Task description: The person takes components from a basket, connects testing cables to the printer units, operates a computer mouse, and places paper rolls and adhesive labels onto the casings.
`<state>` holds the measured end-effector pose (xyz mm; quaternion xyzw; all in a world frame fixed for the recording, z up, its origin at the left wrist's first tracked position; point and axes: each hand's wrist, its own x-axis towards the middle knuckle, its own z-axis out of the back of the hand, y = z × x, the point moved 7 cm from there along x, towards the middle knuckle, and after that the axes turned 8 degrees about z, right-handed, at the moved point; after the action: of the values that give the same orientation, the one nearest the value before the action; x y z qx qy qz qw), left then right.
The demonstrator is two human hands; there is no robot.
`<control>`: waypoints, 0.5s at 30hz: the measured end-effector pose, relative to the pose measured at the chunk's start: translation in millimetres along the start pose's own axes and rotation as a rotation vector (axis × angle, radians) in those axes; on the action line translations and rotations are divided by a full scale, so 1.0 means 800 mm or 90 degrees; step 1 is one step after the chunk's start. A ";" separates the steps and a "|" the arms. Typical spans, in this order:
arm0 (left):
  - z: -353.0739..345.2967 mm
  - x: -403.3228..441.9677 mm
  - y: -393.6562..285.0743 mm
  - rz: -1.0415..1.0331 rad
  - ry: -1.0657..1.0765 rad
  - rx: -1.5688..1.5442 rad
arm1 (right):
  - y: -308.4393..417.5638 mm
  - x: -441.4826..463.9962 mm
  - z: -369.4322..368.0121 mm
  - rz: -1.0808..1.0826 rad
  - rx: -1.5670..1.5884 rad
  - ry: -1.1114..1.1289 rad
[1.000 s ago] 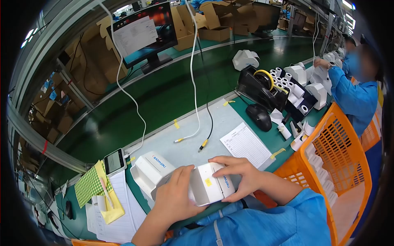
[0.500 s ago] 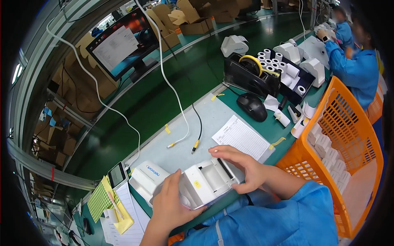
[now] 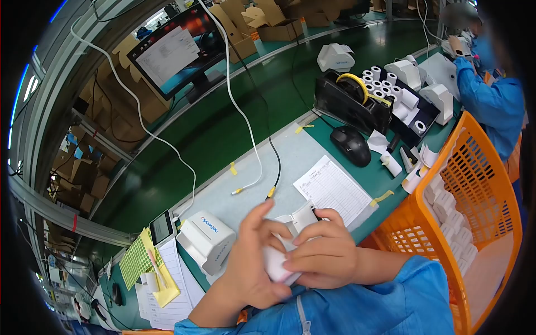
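Note:
A white receipt printer (image 3: 302, 216) with its compartment open is held in front of my body, tilted and largely covered by my fingers. My left hand (image 3: 249, 261) is wrapped round its left side, thumb low and index finger raised. From the right, my right hand (image 3: 326, 251) closes over it with bent fingers. Between the two hands a smooth white rounded piece (image 3: 277, 264) shows; I cannot tell whether it belongs to the printer. Another white printer marked "network" (image 3: 205, 237) stands just left of my left hand.
On the bench lie a printed form (image 3: 332, 190), a black mouse (image 3: 350, 146) and cable ends (image 3: 271, 192). A box of paper rolls (image 3: 416, 120) sits farther right. An orange basket (image 3: 424, 234) holding white boxes flanks my right arm. Beyond it a co-worker in blue (image 3: 491, 103) works.
My hands have drawn together over the printer, which has turned and is now mostly hidden. My right hand has moved from its far end to its middle. The view has shifted slightly.

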<state>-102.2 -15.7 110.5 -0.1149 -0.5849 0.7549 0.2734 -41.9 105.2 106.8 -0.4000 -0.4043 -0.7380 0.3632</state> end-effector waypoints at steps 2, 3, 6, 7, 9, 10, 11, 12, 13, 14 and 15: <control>0.011 0.001 0.006 0.054 -0.019 0.005 | -0.001 -0.003 0.009 0.028 -0.035 -0.033; 0.008 -0.001 0.012 0.129 0.018 -0.036 | 0.000 -0.003 0.013 0.044 -0.060 -0.045; -0.014 -0.013 0.016 0.286 0.111 -0.150 | -0.012 0.006 0.006 0.001 0.018 -0.029; -0.014 -0.013 0.018 0.269 0.108 -0.124 | -0.019 0.008 0.001 -0.031 0.072 -0.014; -0.011 -0.011 0.026 0.236 0.099 -0.071 | -0.028 0.007 -0.006 -0.062 0.161 0.068; -0.004 -0.010 0.029 0.230 0.061 -0.021 | -0.029 0.009 -0.005 -0.080 0.179 0.091; -0.003 -0.010 0.028 0.241 0.051 -0.011 | -0.030 0.009 -0.006 -0.095 0.196 0.115; -0.003 -0.010 0.023 0.252 0.040 -0.001 | -0.036 0.004 -0.008 -0.123 0.213 0.132; -0.002 -0.009 0.022 0.262 0.031 0.010 | -0.042 -0.002 -0.010 -0.151 0.230 0.150; 0.001 -0.008 0.025 0.247 0.010 0.015 | -0.047 -0.009 -0.012 -0.180 0.248 0.166; 0.005 -0.010 0.032 0.231 -0.011 0.020 | -0.051 -0.011 -0.011 -0.183 0.252 0.167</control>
<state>-104.7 -27.7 86.0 -0.2076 -0.5453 0.8018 0.1291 -75.8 116.1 83.2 -0.1608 -0.5428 -0.7342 0.3747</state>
